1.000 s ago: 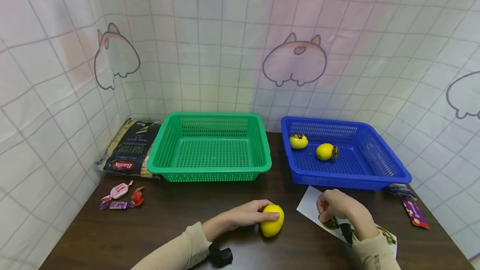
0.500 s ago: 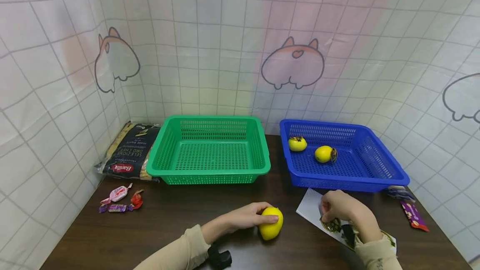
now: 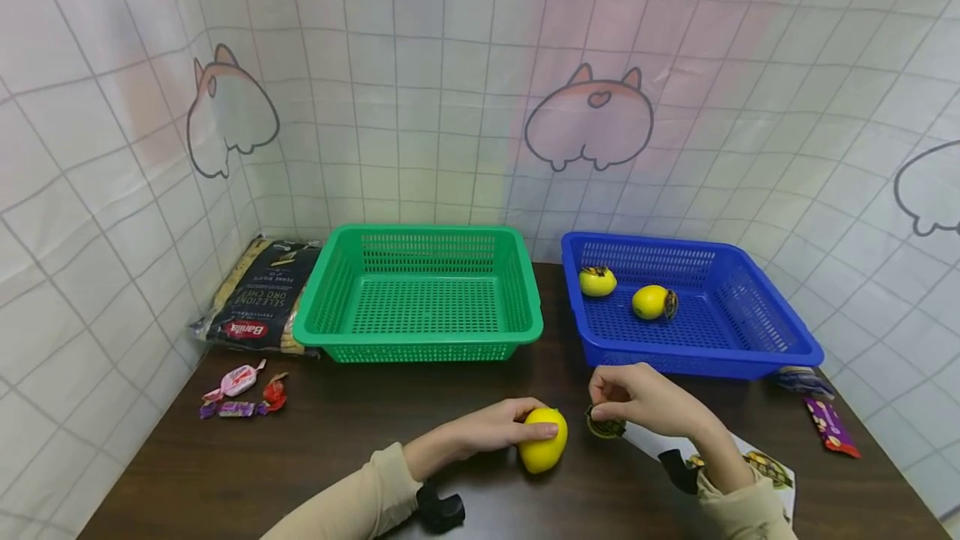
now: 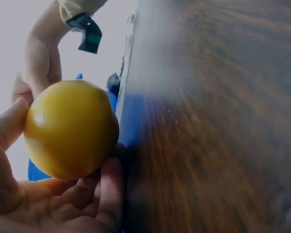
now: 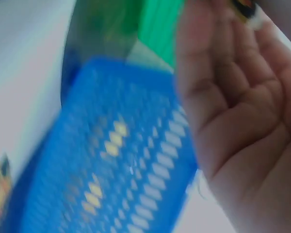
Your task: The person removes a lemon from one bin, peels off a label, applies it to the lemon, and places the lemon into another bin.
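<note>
My left hand point(image 3: 495, 427) grips a smooth yellow lemon point(image 3: 543, 447) low over the dark table. In the left wrist view, thumb and fingers curl round the lemon point(image 4: 70, 128). To its right, my right hand point(image 3: 648, 402) pinches a round black-and-gold sticker point(image 3: 606, 425) between thumb and fingertips, close beside the lemon. Under the right wrist lies a white sheet point(image 3: 652, 443) with more such stickers point(image 3: 768, 468) at its right end, partly hidden by the forearm. The right wrist view is blurred; a bit of the sticker point(image 5: 243, 8) shows at its top.
A green basket point(image 3: 420, 348) stands at the back. The blue basket point(image 3: 697, 367) on its right holds two stickered lemons point(image 3: 649, 302). At left are a pasta bag point(image 3: 258, 298) and several wrapped candies point(image 3: 238, 382); a purple wrapped snack point(image 3: 831, 427) lies at far right.
My right hand has lifted the sticker off the sheet and carried it left, toward the lemon. The left hand keeps its hold on the lemon in the same spot.
</note>
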A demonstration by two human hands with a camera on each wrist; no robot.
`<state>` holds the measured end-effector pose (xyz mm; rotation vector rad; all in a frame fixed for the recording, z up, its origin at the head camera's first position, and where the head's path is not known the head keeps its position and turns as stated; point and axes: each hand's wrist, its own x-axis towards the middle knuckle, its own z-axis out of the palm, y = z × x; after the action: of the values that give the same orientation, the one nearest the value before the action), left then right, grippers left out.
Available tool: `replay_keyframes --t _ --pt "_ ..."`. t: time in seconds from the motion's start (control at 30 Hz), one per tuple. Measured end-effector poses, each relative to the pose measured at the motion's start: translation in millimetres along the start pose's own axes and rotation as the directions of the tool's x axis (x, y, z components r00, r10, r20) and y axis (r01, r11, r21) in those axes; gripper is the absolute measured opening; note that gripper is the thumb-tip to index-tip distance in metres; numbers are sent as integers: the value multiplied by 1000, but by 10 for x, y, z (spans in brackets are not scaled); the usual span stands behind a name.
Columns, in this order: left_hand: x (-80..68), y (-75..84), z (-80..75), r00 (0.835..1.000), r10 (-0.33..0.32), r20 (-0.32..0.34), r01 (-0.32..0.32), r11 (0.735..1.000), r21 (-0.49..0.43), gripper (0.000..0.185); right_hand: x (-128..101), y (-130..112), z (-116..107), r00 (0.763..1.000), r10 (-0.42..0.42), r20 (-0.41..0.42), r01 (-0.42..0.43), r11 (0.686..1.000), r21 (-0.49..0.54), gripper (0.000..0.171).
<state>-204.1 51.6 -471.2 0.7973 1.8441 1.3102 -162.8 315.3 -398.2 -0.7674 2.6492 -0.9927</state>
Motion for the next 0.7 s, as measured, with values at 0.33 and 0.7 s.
replay_keyframes --t 0.33,0.7 --pt "-10 -12 19 1000 1 -13 -1 1000 -19 49 103 30 174 996 -59 -73 71 982 176 10" --pt "-7 -37 -13 1000 0 -27 -1 999 -42 51 181 48 256 1000 6 -26 -2 984 176 18"
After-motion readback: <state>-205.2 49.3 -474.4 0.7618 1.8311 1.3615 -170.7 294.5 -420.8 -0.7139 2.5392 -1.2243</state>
